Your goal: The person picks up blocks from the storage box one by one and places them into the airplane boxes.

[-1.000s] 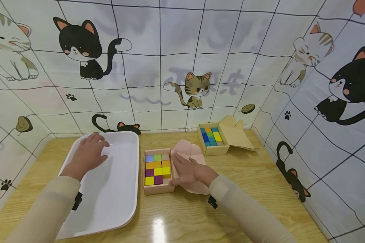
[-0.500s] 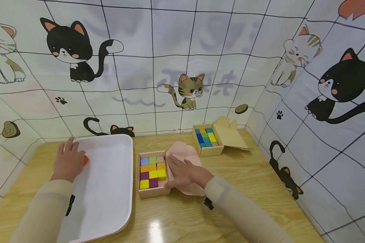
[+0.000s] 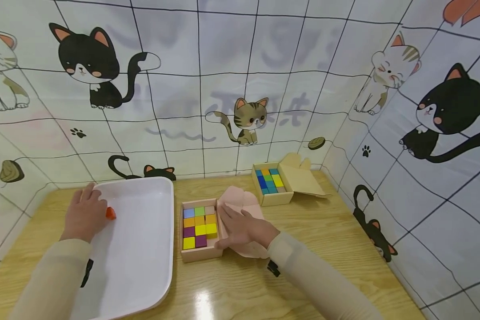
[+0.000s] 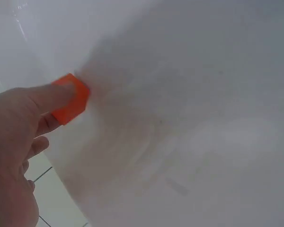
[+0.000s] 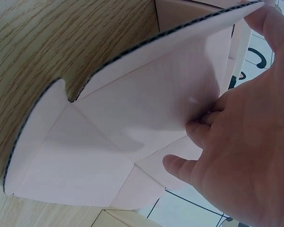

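Between thumb and fingers, my left hand (image 3: 85, 214) pinches an orange block (image 4: 72, 100) at the far left side of the white tray (image 3: 144, 249). My right hand (image 3: 244, 226) lies on the open lid (image 3: 240, 198) of a pink cardboard box (image 3: 202, 254), its fingers extended across the flap in the right wrist view. Inside that box sit rows of colored cubes (image 3: 200, 230), among them blue, green, orange, yellow and purple. Bare pink floor shows at its near right corner.
Behind and to the right stands a yellowish cardboard box (image 3: 278, 198) with its lid folded open, holding blue, green, yellow and orange cubes. Walls covered in cat-print cloth (image 3: 176, 98) rise at the back and sides of the wooden table (image 3: 304, 235).
My left hand has moved left and down to the tray's far left side, where the orange block came into sight and is now pinched. My right hand stays on the lid.
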Available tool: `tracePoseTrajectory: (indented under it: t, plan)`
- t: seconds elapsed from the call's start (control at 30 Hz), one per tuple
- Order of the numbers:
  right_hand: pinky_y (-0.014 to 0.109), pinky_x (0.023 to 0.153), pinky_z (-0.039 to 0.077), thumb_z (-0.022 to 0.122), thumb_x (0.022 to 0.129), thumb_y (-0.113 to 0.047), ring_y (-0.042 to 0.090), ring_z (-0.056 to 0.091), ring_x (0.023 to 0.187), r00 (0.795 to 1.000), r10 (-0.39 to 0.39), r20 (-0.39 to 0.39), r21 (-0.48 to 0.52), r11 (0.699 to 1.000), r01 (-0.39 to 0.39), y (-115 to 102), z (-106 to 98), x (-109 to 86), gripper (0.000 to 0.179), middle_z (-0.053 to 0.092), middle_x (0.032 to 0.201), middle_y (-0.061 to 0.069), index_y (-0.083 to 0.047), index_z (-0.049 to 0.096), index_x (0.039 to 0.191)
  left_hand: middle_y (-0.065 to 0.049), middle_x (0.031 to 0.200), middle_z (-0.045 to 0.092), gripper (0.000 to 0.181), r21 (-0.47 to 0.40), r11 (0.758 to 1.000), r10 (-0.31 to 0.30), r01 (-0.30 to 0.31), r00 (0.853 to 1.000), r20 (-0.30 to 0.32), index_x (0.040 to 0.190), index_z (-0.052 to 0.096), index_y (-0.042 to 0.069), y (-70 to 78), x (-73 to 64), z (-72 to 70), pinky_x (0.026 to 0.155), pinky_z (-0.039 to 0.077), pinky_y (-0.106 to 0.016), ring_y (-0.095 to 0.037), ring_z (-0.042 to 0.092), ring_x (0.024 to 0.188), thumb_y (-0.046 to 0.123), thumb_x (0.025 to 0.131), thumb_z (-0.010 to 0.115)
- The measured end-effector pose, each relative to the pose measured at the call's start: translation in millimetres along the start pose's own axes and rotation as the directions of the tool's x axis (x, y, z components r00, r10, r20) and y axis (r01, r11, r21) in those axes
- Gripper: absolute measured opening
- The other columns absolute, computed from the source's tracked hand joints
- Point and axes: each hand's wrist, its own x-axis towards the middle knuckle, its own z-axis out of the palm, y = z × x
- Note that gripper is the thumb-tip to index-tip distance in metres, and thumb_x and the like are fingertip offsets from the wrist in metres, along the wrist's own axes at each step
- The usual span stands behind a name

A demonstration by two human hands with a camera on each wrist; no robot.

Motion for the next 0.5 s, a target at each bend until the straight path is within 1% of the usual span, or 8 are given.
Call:
tracePoseTrajectory:
  t: [0.13,0.27,0.37,0.5]
  plan:
    - [0.052,0.125,0.011,0.051,0.085,-0.071,0.014,-0.001,0.154,1.0,0.011,0.001,0.001,1.0,-0.011,-0.2,-0.4,1.0,0.108,-0.007,0.166,0.0,-0.013,-0.004,0.157,-0.029,0.12,0.055,0.03,-0.063,0.998,0.028,-0.028,1.0,0.008,0.078,0.067,0.002,7.4,-0.2,-6.6,0.112,0.023,-0.062,-0.05,0.026,0.134,0.031,0.08,0.075]
    - [0.053,0.125,0.011,0.051,0.085,-0.071,0.014,-0.001,0.154,1.0,0.009,0.001,0.004,1.0,-0.009,-0.2,-0.5,1.2,0.109,-0.008,0.166,0.001,-0.013,-0.006,0.157,-0.026,0.121,0.055,0.035,-0.104,0.993,0.051,-0.052,0.999,-0.016,0.078,0.067,0.002,22.1,-0.8,-20.6,0.113,0.024,-0.063,-0.049,0.027,0.135,0.036,0.08,0.075]
    - [0.053,0.125,0.01,0.051,0.085,-0.071,0.015,-0.002,0.154,1.0,0.001,0.004,0.002,1.0,-0.001,0.1,-0.8,0.7,0.109,-0.009,0.166,0.001,-0.013,-0.007,0.157,-0.024,0.122,0.055,0.033,-0.143,0.987,0.058,-0.067,0.996,-0.065,0.079,0.067,0.003,36.8,0.3,-36.0,0.113,0.025,-0.063,-0.047,0.027,0.137,0.035,0.079,0.076]
    - [0.053,0.125,0.009,0.05,0.085,-0.071,0.015,-0.002,0.154,1.0,-0.002,0.006,0.006,1.0,0.002,0.6,-0.9,1.1,0.108,-0.009,0.166,0.0,-0.014,-0.007,0.157,-0.021,0.123,0.056,0.03,-0.197,0.974,0.087,-0.113,0.987,-0.133,0.078,0.068,0.007,58.8,4.2,-57.4,0.113,0.025,-0.061,-0.044,0.028,0.138,0.035,0.078,0.077]
